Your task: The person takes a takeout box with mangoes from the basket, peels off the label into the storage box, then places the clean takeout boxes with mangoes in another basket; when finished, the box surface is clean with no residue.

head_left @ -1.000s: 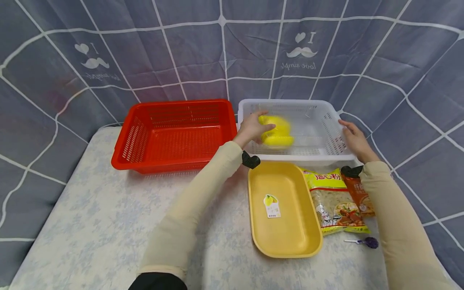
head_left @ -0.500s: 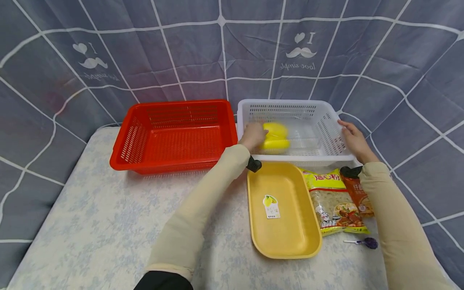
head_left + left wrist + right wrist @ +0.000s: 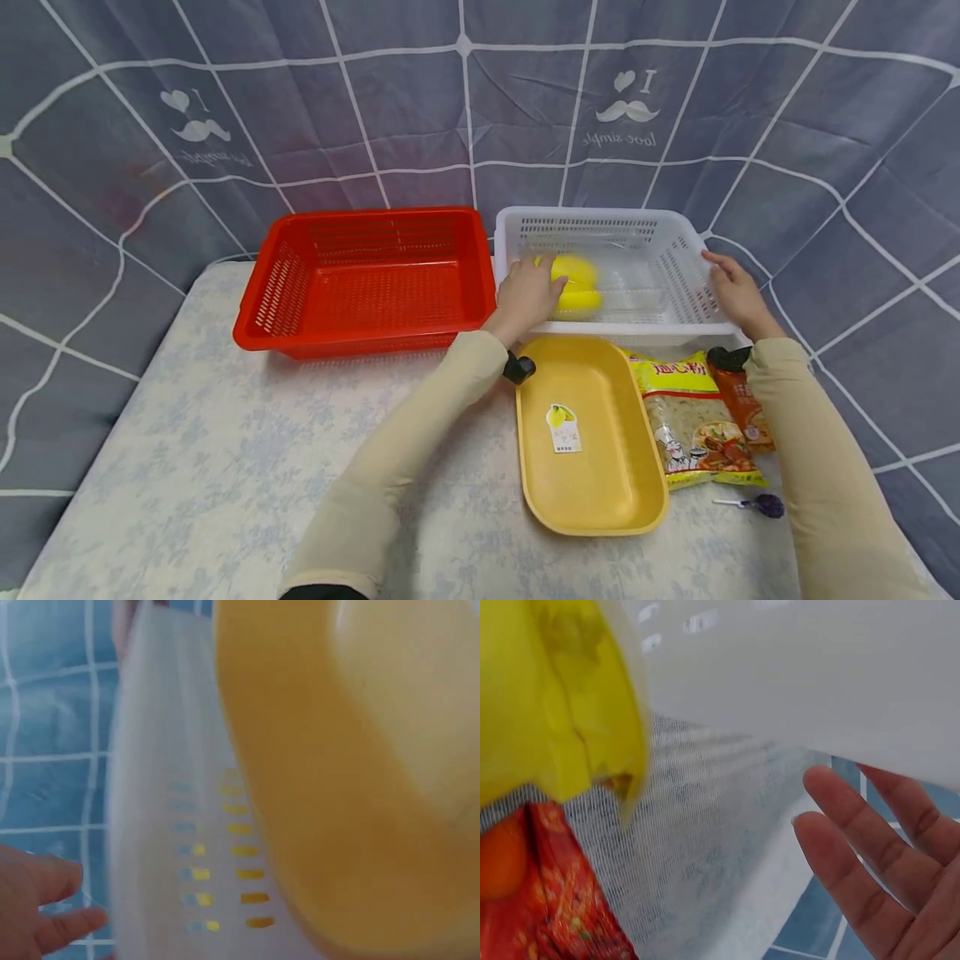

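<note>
Over the left end of a white slotted plastic basket (image 3: 660,329), my left hand (image 3: 525,296) lies with fingers spread beside smooth yellow rounded objects (image 3: 576,298). Those objects are blurred, so their kind is unclear, and the hand covers part of them. In the left wrist view, loosely extended fingers (image 3: 64,915) appear beyond the basket's wall (image 3: 150,847), with yellow showing through its slots. My right hand (image 3: 738,296) is against the basket's right end. Seen from the right wrist, its fingers (image 3: 855,859) are fairly straight under the basket's pale side (image 3: 780,675).
A red slotted basket (image 3: 375,342) stands to the left. In front of the white basket are a yellow tray (image 3: 600,483) with a sticker, a yellow food bag (image 3: 701,425), an orange packet (image 3: 750,408) and a purple lollipop (image 3: 768,505). A grid-patterned curtain (image 3: 420,108) hangs behind.
My left hand first held up a yellow object inside the white basket, then lowered it there. Its fingers have since spread and drawn slightly left. The right hand has kept its place.
</note>
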Motion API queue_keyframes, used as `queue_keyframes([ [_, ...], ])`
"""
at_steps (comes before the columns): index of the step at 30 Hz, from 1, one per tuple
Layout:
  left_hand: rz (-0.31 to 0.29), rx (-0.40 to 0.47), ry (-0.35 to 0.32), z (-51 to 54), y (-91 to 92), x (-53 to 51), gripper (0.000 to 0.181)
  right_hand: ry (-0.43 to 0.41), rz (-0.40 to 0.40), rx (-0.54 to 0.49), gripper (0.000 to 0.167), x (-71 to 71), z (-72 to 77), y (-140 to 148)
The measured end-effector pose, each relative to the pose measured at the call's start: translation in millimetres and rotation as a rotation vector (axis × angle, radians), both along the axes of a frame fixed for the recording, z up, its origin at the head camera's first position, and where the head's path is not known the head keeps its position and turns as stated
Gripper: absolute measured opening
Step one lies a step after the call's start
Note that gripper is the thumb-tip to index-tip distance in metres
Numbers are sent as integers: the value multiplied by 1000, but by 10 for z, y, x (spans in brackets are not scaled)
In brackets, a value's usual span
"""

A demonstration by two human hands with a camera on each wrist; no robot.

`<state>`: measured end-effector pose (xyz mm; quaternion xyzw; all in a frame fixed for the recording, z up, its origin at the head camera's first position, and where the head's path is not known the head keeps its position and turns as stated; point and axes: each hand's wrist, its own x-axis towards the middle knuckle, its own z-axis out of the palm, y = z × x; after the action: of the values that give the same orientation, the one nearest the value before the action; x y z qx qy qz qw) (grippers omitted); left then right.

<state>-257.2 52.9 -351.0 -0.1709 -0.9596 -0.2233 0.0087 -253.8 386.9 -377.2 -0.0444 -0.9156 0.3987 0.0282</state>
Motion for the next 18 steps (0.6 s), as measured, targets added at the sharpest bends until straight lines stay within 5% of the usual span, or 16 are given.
queue_keyframes([
  [7, -150, 156, 178, 20, -323, 475, 34, 59, -54, 181, 53, 4, 32, 44],
  [12, -215, 207, 290, 28, -656, 869, 28, 211, -150, 275, 46, 106, 58, 57],
  [18, -167, 164, 367, -64, -1204, 1301, 23, 496, -78, 237, 29, 352, 154, -199],
])
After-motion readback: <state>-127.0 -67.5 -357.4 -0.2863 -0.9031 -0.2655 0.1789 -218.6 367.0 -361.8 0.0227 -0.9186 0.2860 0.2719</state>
